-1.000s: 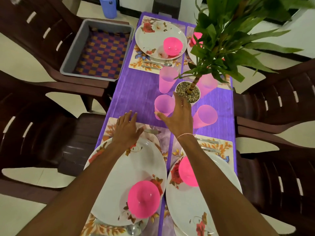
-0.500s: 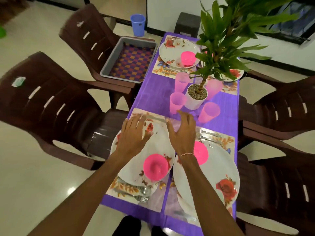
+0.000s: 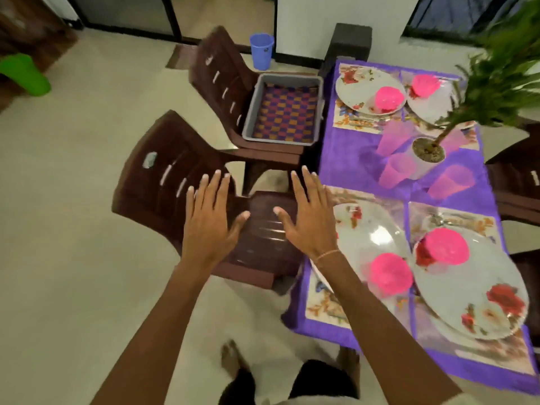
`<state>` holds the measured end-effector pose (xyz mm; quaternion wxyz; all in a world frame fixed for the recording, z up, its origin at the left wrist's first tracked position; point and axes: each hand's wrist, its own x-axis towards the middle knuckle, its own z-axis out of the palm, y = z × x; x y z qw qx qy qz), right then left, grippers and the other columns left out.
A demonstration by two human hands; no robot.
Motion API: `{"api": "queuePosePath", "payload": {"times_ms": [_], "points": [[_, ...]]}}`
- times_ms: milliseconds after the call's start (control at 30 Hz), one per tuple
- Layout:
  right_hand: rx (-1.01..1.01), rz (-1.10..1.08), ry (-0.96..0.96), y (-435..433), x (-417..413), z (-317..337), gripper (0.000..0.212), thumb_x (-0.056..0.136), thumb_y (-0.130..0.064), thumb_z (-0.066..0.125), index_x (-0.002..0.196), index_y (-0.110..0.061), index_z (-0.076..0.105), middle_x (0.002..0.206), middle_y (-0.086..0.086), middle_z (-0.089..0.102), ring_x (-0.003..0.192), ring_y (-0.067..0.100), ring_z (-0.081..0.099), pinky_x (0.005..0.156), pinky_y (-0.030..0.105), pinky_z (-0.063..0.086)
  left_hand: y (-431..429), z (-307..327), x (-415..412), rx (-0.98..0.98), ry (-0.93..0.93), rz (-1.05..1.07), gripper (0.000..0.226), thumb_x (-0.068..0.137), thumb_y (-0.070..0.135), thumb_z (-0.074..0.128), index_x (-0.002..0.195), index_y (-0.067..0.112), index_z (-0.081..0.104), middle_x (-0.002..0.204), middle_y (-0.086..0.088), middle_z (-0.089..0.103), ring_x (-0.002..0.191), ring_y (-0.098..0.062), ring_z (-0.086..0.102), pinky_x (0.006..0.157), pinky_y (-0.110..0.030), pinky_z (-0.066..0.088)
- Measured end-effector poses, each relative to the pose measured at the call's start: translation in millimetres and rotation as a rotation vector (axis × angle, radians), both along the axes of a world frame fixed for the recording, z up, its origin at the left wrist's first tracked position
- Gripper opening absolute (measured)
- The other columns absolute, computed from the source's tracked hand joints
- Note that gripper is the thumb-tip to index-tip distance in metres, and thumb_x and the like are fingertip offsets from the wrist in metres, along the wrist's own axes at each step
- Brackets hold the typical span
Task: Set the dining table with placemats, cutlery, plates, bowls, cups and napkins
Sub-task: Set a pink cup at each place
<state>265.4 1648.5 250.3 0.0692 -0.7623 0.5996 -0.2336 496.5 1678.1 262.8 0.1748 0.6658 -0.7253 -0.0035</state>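
Note:
My left hand [image 3: 209, 220] and my right hand [image 3: 309, 217] hover flat with fingers spread, holding nothing, above the seat of a brown chair [image 3: 263, 229] left of the table. The purple-clothed table [image 3: 347, 159] at right carries floral placemats, white flowered plates [image 3: 368, 238] [image 3: 479, 290] with upturned pink bowls [image 3: 390, 274] [image 3: 445, 247], and two more plates with pink bowls [image 3: 388, 97] at the far end. Several pink cups [image 3: 397, 171] stand around a potted plant [image 3: 428, 153] in the middle.
A grey tray [image 3: 254, 112] lined with a checked mat sits on a second brown chair behind. A blue bin [image 3: 261, 51] stands by the wall and a green object [image 3: 23, 74] lies at far left. More brown chairs flank the table's right side.
The view has swung left and pulled back. Both hands have left the plates near the cups and now hover over the chair seat beside the table.

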Motion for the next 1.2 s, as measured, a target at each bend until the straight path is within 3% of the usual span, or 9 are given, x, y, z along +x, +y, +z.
{"api": "queuePosePath", "payload": {"times_ms": [200,333,567,833,1033,1200], "points": [[0.05,-0.029,-0.062,-25.6,138.8,12.1,0.081,0.099,-0.062,0.047,0.163,-0.021,0.019,0.172,0.004,0.01,0.159,0.028,0.008,0.126,0.054,0.017,-21.3,24.6,140.9,0.032,-0.03,0.008,0.08,0.101,0.064,0.037,0.163,0.017,0.02,0.171,-0.006,0.018,0.159,-0.026,0.009,0.128,-0.053,0.006],[0.03,-0.052,-0.081,-58.8,202.7,12.1,0.081,0.098,-0.061,0.051,0.162,-0.02,0.021,0.172,0.005,0.01,0.158,0.029,0.012,0.125,0.055,0.022,-55.2,25.9,201.4,0.032,-0.024,-0.004,0.081,0.1,0.065,0.037,0.163,0.019,0.018,0.171,-0.005,0.016,0.159,-0.027,0.01,0.128,-0.052,0.005],[0.029,-0.217,-0.123,-151.0,291.6,-16.3,0.081,0.098,-0.06,0.053,0.162,-0.021,0.022,0.171,0.005,0.012,0.157,0.029,0.015,0.123,0.054,0.026,-184.8,15.2,295.8,0.057,-0.098,-0.112,0.079,0.102,0.067,0.033,0.163,0.02,0.015,0.171,-0.007,0.015,0.158,-0.03,0.012,0.127,-0.055,0.005],[0.109,-0.51,-0.226,-234.3,352.1,-23.4,0.083,0.097,-0.058,0.056,0.163,-0.022,0.019,0.172,0.004,0.008,0.157,0.028,0.011,0.124,0.054,0.025,-335.9,17.7,347.4,0.146,-0.098,-0.38,0.084,0.1,0.072,0.031,0.164,0.023,0.01,0.172,-0.004,0.012,0.159,-0.026,0.009,0.128,-0.055,0.007],[0.124,-0.73,-0.275,-277.8,371.5,-28.8,0.08,0.096,-0.056,0.059,0.161,-0.023,0.024,0.171,0.004,0.011,0.157,0.026,0.013,0.125,0.049,0.024,-429.4,-9.2,333.1,0.175,-0.066,-0.546,0.081,0.099,0.067,0.033,0.162,0.018,0.019,0.17,-0.005,0.019,0.158,-0.025,0.014,0.128,-0.051,0.005],[0.112,-0.885,-0.308,-331.4,397.5,-35.4,0.078,0.097,-0.056,0.058,0.16,-0.023,0.027,0.17,0.005,0.017,0.155,0.027,0.02,0.122,0.05,0.032,-504.9,-31.6,325.3,0.221,-0.034,-0.712,0.081,0.099,0.066,0.038,0.162,0.018,0.021,0.169,-0.005,0.022,0.155,-0.025,0.022,0.127,-0.053,0.012]]}}
